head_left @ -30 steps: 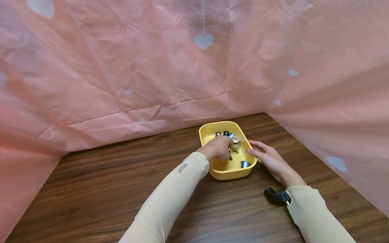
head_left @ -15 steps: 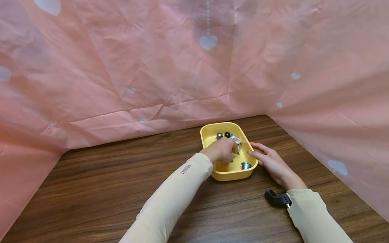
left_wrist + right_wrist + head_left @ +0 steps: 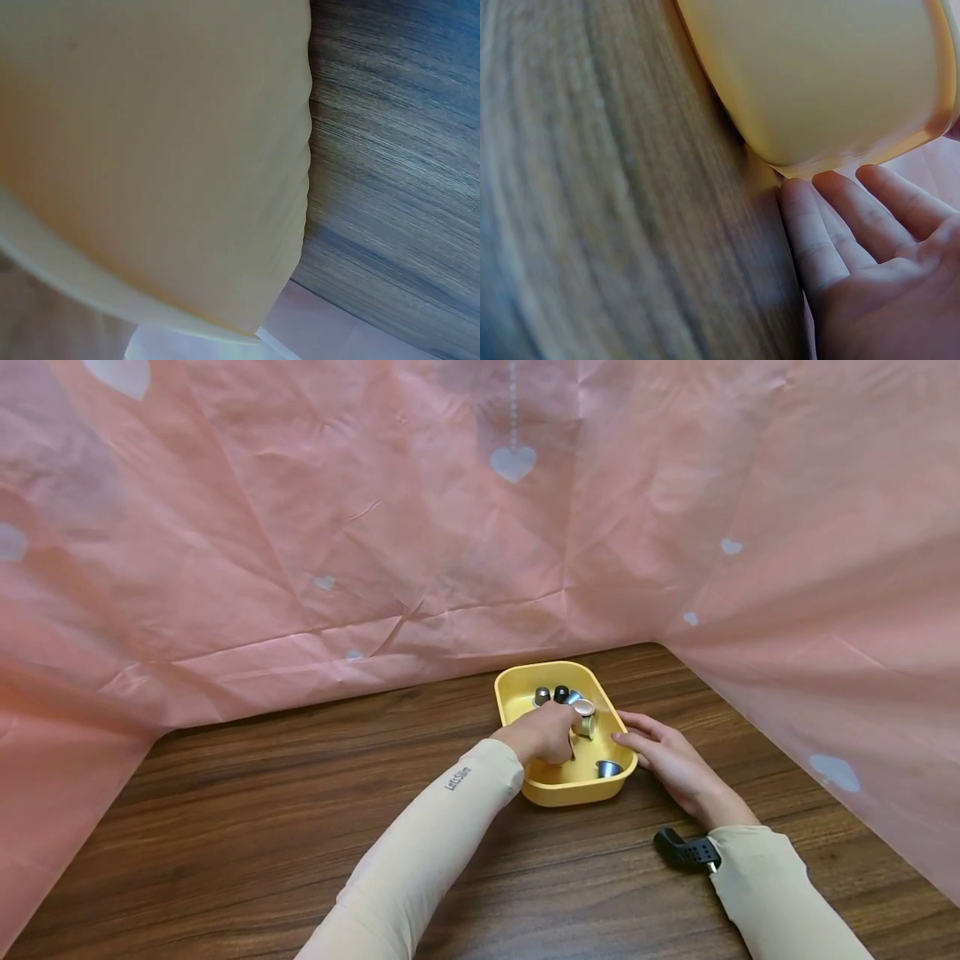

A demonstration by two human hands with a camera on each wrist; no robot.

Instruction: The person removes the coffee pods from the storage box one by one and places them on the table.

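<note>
A yellow plastic bin (image 3: 573, 796) holds several coffee capsules. My left hand (image 3: 543, 732) reaches down into it over the near left rim, fingers bent and largely hidden. A capsule's thin edge (image 3: 572, 748) shows beside that hand; whether the fingers grip it I cannot tell. A silver-lidded capsule (image 3: 583, 707) and a pale green one (image 3: 587, 727) stand just right of the fingers. My right hand (image 3: 671, 764) holds the bin's right side, thumb at the rim and fingers against the outer wall (image 3: 832, 90). The left wrist view shows only the bin's outer wall (image 3: 165, 142).
A dark capsule (image 3: 561, 694), a grey one (image 3: 542, 696) and a light blue one (image 3: 573, 697) sit at the far end. A blue capsule (image 3: 608, 768) lies in the near right corner. Pink sheeting (image 3: 420, 527) surrounds the brown wooden table (image 3: 300, 802).
The left hand shifts slightly within the bin beside the silver-lidded and green capsules. The right hand keeps its place at the rim. The head view has shifted a little.
</note>
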